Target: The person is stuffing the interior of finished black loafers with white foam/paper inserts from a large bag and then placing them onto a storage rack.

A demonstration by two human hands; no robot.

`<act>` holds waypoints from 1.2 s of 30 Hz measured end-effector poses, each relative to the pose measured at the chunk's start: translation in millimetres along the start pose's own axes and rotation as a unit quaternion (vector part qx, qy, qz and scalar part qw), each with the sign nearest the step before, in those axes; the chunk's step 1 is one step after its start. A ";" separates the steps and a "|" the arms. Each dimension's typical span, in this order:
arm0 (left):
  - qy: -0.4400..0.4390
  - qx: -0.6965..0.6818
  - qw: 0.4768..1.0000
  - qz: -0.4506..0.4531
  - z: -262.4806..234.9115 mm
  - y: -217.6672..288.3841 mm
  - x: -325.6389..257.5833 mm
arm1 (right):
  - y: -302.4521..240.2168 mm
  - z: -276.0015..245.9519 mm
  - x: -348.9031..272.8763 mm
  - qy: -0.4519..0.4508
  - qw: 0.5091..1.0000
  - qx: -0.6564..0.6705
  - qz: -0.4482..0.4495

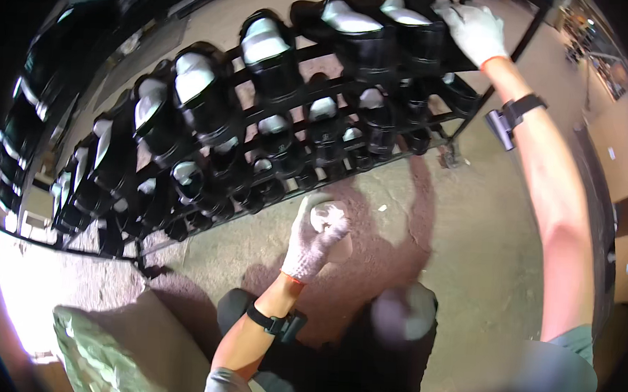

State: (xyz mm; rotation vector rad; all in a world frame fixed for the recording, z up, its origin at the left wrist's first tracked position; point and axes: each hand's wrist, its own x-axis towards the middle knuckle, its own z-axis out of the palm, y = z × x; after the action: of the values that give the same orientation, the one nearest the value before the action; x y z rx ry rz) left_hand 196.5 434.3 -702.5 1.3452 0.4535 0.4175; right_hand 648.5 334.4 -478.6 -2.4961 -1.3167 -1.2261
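My left hand, in a white knit glove with an orange cuff, is in front of the rack. Its fingers are curled round a whitish rounded thing whose kind I cannot make out. My right arm stretches out to the top tier's right end. There my gloved right hand has its fingers bent together at the opening of a black shoe; whatever they pinch is hidden. Beside it stands another black shoe with a pale lining.
A black metal rack holds several black shoes in tiers, tilted. Another dark rack with shoes stands at the far left. A greenish-white sack sits at the lower left. Cardboard boxes line the right side. Concrete floor lies below.
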 end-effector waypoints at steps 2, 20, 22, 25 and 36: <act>-0.051 -0.098 0.993 -0.041 15.9 -6.6 7.6 | -18.2 -35.1 -40.4 0.167 0.984 0.057 0.001; -0.226 0.333 0.908 0.117 350.9 19.1 313.6 | 129.4 80.4 -214.8 0.122 0.407 0.813 0.398; -0.191 0.429 0.876 0.109 374.7 14.2 350.1 | 140.4 111.3 -197.3 0.142 0.396 0.778 0.467; -0.074 0.492 0.858 0.126 365.7 -5.3 367.7 | 99.5 109.1 -163.1 0.190 0.438 0.720 0.504; 0.065 0.488 0.813 0.312 338.7 -82.0 313.9 | 70.0 140.3 -136.9 -0.008 0.939 0.284 0.194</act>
State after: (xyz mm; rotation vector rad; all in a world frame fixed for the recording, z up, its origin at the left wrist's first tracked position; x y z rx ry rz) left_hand 645.5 307.5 -750.5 2.5069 0.3240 0.8918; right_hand 742.2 253.9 -646.2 -2.1877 -0.9343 -0.6241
